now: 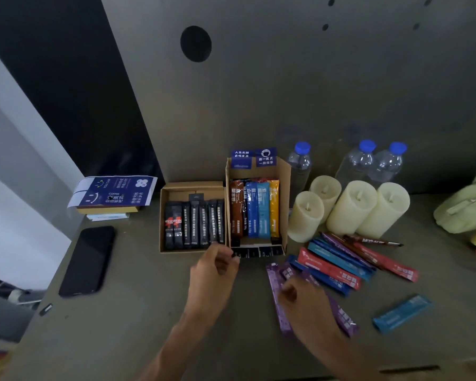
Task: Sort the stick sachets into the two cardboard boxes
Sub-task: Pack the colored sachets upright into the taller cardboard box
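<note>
- Lying loose on the table (135, 312), the unsorted sachets (341, 262) fan out just right of the two boxes and overlap one another; one blue sachet (401, 312) lies apart, nearer the front
- Closest lie the purple sachets (275, 292), partly under the right hand (300, 298), whose fingers curl down onto them; blur hides whether a grip has closed
- Each stick looks light, thin and a little floppy, with slick film that will likely slide; pinching near the middle or by a flat sealed end should stop it drooping or dragging its neighbours
- At the front edge where the boxes meet, the left hand (215, 268) hovers with curled fingers; I cannot tell whether it holds anything
- Inside the left box (182, 248) black sachets (195, 224) stand in a row; the right box (285, 215), touching it, holds coloured sticks (254, 210)
- Behind the pile stand candles (349, 207) and water bottles (300, 160); a phone (88, 259) lies well to the left
</note>
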Demonstrator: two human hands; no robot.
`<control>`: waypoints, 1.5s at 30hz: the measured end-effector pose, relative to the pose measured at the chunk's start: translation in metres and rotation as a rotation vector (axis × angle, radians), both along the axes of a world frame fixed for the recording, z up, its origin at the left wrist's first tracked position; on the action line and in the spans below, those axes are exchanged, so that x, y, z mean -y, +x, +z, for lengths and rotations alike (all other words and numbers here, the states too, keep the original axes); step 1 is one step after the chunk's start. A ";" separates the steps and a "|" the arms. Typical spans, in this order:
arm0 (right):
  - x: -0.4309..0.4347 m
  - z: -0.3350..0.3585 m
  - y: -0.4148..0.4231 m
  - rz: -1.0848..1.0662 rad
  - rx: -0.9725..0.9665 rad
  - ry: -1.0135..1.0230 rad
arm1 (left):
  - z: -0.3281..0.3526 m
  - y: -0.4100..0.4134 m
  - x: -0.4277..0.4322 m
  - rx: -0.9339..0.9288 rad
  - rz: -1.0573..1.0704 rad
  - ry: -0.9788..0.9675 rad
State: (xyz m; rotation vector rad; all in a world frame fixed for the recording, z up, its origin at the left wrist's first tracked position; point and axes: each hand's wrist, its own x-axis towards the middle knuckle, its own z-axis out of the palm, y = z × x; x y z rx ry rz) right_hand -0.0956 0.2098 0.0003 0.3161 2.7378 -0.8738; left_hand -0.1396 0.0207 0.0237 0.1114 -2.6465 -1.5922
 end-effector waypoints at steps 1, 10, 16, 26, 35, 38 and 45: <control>0.000 -0.003 0.007 -0.002 0.018 0.000 | -0.003 0.004 -0.002 0.011 -0.006 -0.004; 0.012 -0.015 0.016 0.038 -0.011 0.158 | -0.028 0.019 -0.019 0.136 -0.164 -0.127; -0.006 -0.005 0.013 -0.039 0.050 -0.106 | -0.044 0.022 -0.023 0.164 -0.235 -0.179; -0.044 0.033 0.015 -0.097 0.386 -0.738 | -0.037 0.014 -0.026 0.297 -0.155 0.207; -0.061 0.034 0.013 -0.078 0.408 -0.909 | -0.025 0.018 -0.026 0.308 -0.023 0.491; -0.068 0.043 0.011 -0.012 0.316 -0.797 | -0.022 0.019 -0.021 0.308 -0.010 0.517; -0.060 0.070 -0.010 -0.139 -0.068 -0.955 | -0.012 0.026 -0.011 0.298 -0.443 0.381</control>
